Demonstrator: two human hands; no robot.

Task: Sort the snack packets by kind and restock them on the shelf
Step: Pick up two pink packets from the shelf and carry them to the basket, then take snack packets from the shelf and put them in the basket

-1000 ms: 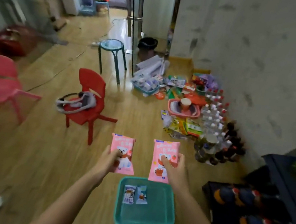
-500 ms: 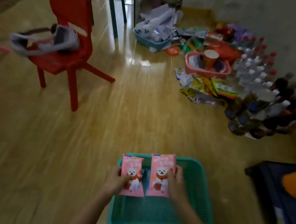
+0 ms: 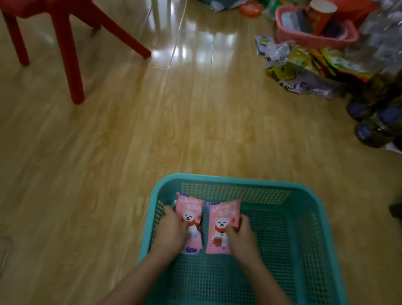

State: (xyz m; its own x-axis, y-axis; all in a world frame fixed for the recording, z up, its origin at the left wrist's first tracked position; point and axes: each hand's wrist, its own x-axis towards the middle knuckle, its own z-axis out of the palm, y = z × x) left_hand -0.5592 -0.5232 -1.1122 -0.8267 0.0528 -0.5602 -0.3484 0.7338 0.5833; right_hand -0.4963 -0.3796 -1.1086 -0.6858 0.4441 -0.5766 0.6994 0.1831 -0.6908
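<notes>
Two matching snack packets, pink with a white bear printed on them, lie side by side and almost touching in the far left corner of a teal basket (image 3: 242, 181). The left pink packet (image 3: 188, 217) is pinched by the left hand (image 3: 171, 230), thumb on its face and fingers (image 3: 167, 209) curled round its outer edge. The right pink packet (image 3: 221, 225) is gripped the same way by the right hand (image 3: 242, 236). Both packets look to be down at the mesh bottom, or on something small beneath them; which cannot be told.

The mesh to the right of the fingers and nearer the person is bare.

Well beyond the fingers, on the wooden floor (image 3: 143, 143), a heap of loose packets (image 3: 308, 69), a pink basket (image 3: 315, 38) and a cluster of bottles (image 3: 397, 104) wait. A red chair (image 3: 47, 4) stands far off to the left.

By the look of it the sorting has barely begun: one kind is paired in the basket, the heap is unsorted, and nothing is seen going onto a shelf yet.
</notes>
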